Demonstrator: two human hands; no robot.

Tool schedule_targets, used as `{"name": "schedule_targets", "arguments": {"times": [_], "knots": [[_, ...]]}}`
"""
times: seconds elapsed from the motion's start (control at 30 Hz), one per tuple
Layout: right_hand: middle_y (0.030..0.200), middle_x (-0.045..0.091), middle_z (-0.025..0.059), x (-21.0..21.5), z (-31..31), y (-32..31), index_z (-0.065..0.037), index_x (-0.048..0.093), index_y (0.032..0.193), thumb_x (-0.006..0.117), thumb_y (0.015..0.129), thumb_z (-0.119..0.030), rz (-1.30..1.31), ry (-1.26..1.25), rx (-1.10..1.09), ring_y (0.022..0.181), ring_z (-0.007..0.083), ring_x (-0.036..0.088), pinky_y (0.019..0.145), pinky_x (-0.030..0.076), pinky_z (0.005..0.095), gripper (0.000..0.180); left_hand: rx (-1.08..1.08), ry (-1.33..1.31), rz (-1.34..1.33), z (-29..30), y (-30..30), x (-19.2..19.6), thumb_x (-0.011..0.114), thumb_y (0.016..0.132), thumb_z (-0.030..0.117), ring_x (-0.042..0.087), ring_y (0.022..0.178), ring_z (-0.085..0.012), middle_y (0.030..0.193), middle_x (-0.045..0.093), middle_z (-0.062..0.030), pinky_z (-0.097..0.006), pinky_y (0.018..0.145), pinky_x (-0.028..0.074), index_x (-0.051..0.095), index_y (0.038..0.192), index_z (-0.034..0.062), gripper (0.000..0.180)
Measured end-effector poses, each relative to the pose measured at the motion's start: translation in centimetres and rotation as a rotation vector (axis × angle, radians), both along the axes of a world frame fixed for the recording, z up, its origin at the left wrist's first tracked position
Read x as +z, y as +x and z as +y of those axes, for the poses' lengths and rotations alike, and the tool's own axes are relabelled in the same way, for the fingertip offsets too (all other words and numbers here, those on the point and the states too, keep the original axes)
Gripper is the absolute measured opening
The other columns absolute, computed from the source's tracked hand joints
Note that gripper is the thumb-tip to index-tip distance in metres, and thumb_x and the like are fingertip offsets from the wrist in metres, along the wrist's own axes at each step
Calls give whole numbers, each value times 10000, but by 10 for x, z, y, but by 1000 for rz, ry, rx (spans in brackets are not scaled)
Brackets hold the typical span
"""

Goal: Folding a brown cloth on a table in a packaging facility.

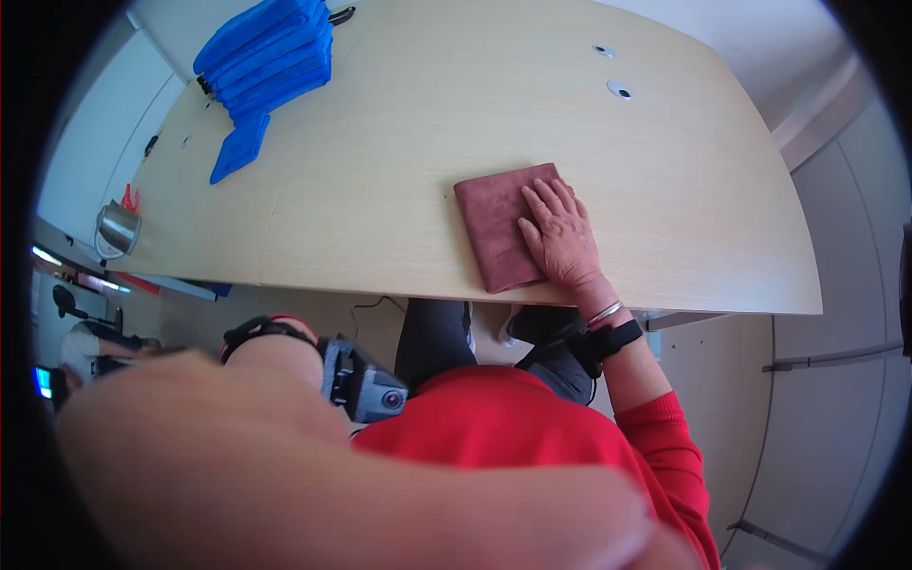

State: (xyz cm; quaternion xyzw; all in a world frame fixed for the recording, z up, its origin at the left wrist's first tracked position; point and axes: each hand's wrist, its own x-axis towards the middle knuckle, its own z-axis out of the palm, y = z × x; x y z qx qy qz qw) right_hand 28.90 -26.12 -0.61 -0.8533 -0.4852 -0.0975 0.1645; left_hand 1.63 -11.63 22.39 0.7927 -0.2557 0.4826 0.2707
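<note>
A folded reddish-brown cloth (499, 228) with a soft, suede-like surface lies near the front edge of the table. On its right side rests my right hand (560, 233), palm down, its fingers stretched out and holding nothing. My left hand (228, 437) is raised very close to the camera. It is large and blurred across the lower left, so its fingers cannot be made out clearly. Around the left wrist sits a strap with a small black camera (380, 394); the right wrist carries a bangle and a black strapped device (608, 342).
A stack of folded blue cloths (271, 57) stands at the table's far left, one blue piece (239, 147) hanging out toward me. A metal pot (120, 228) is at the left edge. Two cable-hole covers (619, 90) lie at the far right. Grey cabinets (836, 228) flank the right.
</note>
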Motion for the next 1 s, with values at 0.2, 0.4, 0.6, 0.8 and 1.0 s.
{"name": "schedule_targets", "arguments": {"times": [0.2, 0.4, 0.6, 0.8, 1.0], "knots": [[1475, 439, 110, 12, -2, -11, -103, 490, 1400, 475, 967, -357, 4, 19, 24, 1424, 294, 305, 1187, 206, 419, 502, -20, 44, -106, -25, -53, 28, 421, 989, 333, 573, 666, -131, 914, 647, -73, -172, 627, 470, 636, 1110, 111, 331], [1468, 447, 108, 10, -4, -7, -99, 496, 1393, 491, 959, -346, -10, 36, 24, 1418, 300, 315, 1180, 218, 420, 499, -52, 15, -178, -36, -60, 26, 380, 1021, 387, 558, 592, -100, 879, 643, -58, -120, 561, 465, 635, 1134, 127, 381], [1463, 448, 112, 17, 2, -12, -104, 495, 1389, 505, 951, -332, 14, 71, 44, 1405, 311, 329, 1167, 233, 423, 495, 166, -46, -390, -66, 11, -5, 463, 948, 288, 591, 595, -118, 826, 659, -82, -158, 538, 480, 647, 1026, 88, 283], [1455, 458, 120, 9, 4, -9, -82, 497, 1388, 529, 938, -327, -4, 85, 78, 1401, 307, 335, 1175, 223, 436, 513, 315, -208, 353, -33, 103, -124, 627, 884, 111, 601, 1117, -387, 1255, 587, -234, -429, 935, 504, 518, 1293, -72, 461], [1488, 419, 122, -5, 25, -6, -67, 455, 1418, 504, 957, -316, 56, 64, 82, 1419, 306, 311, 1180, 214, 434, 526, 635, 31, 656, -5, 158, -250, 542, 928, 463, 328, 1391, -378, 1454, 394, -254, -484, 1169, 212, 392, 1411, -58, 726]]}}
